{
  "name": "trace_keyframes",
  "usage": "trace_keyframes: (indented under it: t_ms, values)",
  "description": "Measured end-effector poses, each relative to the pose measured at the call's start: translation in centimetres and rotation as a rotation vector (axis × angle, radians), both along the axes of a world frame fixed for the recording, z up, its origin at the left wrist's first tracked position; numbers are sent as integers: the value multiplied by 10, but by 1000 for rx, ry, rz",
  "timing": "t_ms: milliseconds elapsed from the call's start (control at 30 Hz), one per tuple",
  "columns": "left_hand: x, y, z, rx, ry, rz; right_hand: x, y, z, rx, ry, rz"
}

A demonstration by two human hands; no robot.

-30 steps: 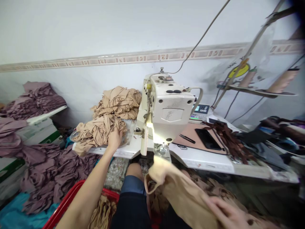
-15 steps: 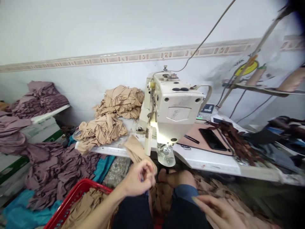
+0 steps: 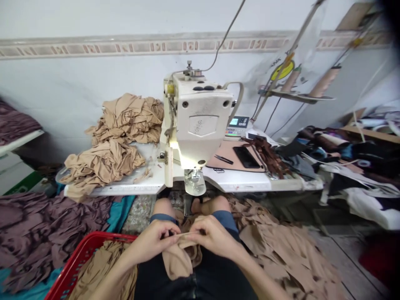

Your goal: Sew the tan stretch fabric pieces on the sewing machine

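Observation:
Over my lap, my left hand and my right hand pinch the edge of a small beige fabric piece. The two hands are close together, and the cloth hangs down between them in a loose fold. What shape the piece has cannot be told, as it is bunched. Just beyond my knees stands a cream sewing machine with a lit needle area and a clear guard at its front. Neither hand touches the machine.
Beige cloth heaps lie left of the machine. A red basket of tan cloth stands at my left, near mauve fabric on the floor. Right of the machine are tweezers, a phone and brown strips. Beige cloth covers the floor at right.
My left hand has drawn the beige piece off the table edge to my lap. My right hand has come in from the right and taken its edge. The view has turned right.

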State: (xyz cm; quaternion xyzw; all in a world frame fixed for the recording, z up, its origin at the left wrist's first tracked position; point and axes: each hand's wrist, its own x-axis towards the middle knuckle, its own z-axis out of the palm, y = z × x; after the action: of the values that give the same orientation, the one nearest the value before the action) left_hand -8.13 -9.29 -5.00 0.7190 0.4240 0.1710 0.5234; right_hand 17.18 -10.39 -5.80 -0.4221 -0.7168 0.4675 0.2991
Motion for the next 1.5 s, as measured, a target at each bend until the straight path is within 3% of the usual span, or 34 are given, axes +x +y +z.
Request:
trace_keyframes:
  t_ms: [100, 200, 300, 433, 533, 700, 867, 1033, 1200, 1333, 1500]
  values:
    - [10, 3, 8, 18, 22, -68, 25, 10, 11, -66, -87, 91]
    - [26, 5, 8, -66, -65, -60, 41, 14, 13, -186, -34, 181]
    - [38, 8, 5, -132, -160, -9, 50, 14, 9, -246, 91, 116]
    - [43, 12, 5, -61, -242, 93, 53, 9, 7, -311, 224, -74]
    - [40, 14, 9, 64, -194, 85, 51, 4, 12, -172, 201, -138]
    - [34, 15, 8, 431, -123, 51, 41, -7, 32, 112, 74, -198]
    - [36, 17, 17, 601, -198, 167, 29, -7, 53, 348, 82, -319]
    - [46, 33, 40, 412, -251, 257, 20, 14, 59, 369, 133, -460]
    - [54, 53, 49, 214, -276, 375, 22, 36, 45, 126, 274, -536]
    - [62, 63, 55, 201, -293, 465, 25, 46, 39, -33, 382, -576]
    - [71, 75, 53, 270, -383, 548, 26, 58, 43, 3, 450, -639]
